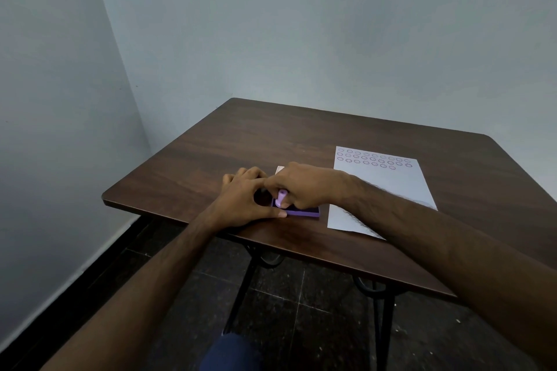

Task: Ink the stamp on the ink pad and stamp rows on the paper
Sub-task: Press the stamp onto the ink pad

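At the near edge of the dark wooden desk, we are pressing the small lilac plastic stamp onto the purple square ink pad. Our right hand is curling its fingers round the handle, while our left hand is bracing the pad between thumb and bent fingers. With three rows of rings showing on the white sheet of paper just to the right, we are judging it best to be keeping the stamp upright and pressing evenly.

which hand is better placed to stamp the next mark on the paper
Right: the right hand grips the small purple stamp on the purple ink pad, beside the white paper sheet; the left hand steadies the pad.
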The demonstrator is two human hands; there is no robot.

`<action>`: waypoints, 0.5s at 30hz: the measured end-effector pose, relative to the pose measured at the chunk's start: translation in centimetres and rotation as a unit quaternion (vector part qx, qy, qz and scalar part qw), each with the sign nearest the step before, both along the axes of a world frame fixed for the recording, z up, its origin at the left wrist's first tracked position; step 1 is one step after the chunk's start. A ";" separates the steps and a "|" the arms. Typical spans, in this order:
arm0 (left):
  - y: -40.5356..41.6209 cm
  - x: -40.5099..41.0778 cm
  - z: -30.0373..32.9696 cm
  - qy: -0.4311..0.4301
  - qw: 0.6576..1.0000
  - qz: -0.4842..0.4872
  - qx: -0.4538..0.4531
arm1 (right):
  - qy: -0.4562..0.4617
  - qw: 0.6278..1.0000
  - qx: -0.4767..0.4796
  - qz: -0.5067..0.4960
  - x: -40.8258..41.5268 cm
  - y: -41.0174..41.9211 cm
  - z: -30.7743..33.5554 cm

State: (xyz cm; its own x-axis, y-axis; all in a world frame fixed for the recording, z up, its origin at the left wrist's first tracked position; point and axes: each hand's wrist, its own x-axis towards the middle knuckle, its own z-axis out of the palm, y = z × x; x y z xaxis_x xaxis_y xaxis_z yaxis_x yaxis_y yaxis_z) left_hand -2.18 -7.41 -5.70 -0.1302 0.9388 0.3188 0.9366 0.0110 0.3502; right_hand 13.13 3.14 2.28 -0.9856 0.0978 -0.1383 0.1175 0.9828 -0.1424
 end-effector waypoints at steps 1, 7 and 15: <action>0.0 0.0 0.0 0.002 1.000 0.000 0.002 | -0.002 1.000 -0.004 -0.011 -0.1 -0.1 -0.1; -0.1 0.2 0.1 -0.010 1.000 -0.006 0.004 | -0.009 1.000 -0.003 -0.009 -0.2 -0.1 -0.1; -0.2 0.4 0.2 0.002 1.000 0.003 0.001 | -0.003 0.999 -0.034 -0.027 0.0 0.0 -0.1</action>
State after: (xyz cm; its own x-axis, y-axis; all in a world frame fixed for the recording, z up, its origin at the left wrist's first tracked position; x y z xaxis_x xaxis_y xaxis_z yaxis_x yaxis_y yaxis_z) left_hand -1.82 -7.62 -5.52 -0.1351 0.9371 0.3218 0.9378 0.0160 0.3469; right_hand 13.10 3.19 2.17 -0.9782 0.1398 -0.1533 0.1703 0.9631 -0.2085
